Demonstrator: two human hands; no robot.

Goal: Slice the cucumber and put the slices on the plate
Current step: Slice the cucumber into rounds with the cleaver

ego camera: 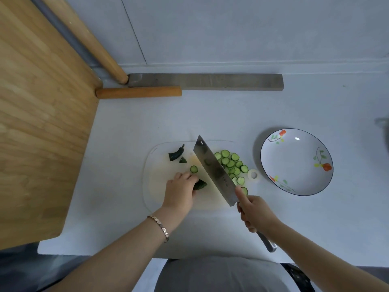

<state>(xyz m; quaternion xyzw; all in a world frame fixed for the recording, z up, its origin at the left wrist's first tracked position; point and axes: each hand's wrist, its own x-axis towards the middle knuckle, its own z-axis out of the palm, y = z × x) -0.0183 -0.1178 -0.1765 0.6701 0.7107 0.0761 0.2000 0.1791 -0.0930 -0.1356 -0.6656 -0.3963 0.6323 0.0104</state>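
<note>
A white cutting board lies on the white counter. My left hand holds the short remaining cucumber piece down on it, fingers curled over it. My right hand grips the handle of a cleaver, forefinger along the blade, which stands tilted just right of the cucumber piece. Several cucumber slices are heaped to the right of the blade, and one slice lies left of it. The cut stem end sits at the board's far left. The flower-painted plate stands to the right and holds nothing.
A large wooden board leans at the left. A wooden rolling pin and a grey strip lie along the back wall. A small white ring sits between board and plate. The counter edge runs close to my body.
</note>
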